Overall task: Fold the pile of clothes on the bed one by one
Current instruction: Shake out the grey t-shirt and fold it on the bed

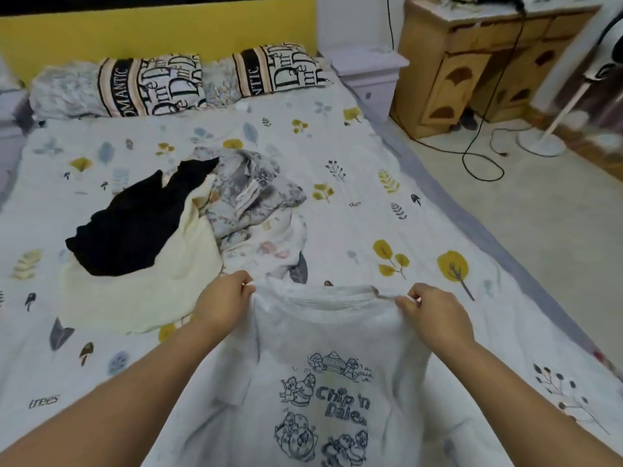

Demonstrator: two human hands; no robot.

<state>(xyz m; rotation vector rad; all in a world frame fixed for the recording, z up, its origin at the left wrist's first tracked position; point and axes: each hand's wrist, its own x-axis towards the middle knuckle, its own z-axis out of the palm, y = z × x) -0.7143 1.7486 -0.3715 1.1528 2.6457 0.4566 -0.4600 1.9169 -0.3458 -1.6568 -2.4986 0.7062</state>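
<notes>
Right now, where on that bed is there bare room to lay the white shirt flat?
Bare sheet lies right of the clothes pile, up to the bed's edge, and between pile and pillows. Left-centre is crowded. Both hands hold the white shirt.

- White T-shirt (323, 358) with blue cartoon print: held up by the shoulders, print facing viewer, over the bed's near edge.
- Pile of clothes (188, 224): black, cream and grey-patterned garments, heaped unfolded mid-bed.

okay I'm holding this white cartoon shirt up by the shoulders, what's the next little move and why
Probably lay the white shirt flat on the bare bedsheet in front of you. Both hands, left hand and right hand, pinch it beside the collar, so it hangs unfolded, print toward you; the pile sits farther back.
</notes>
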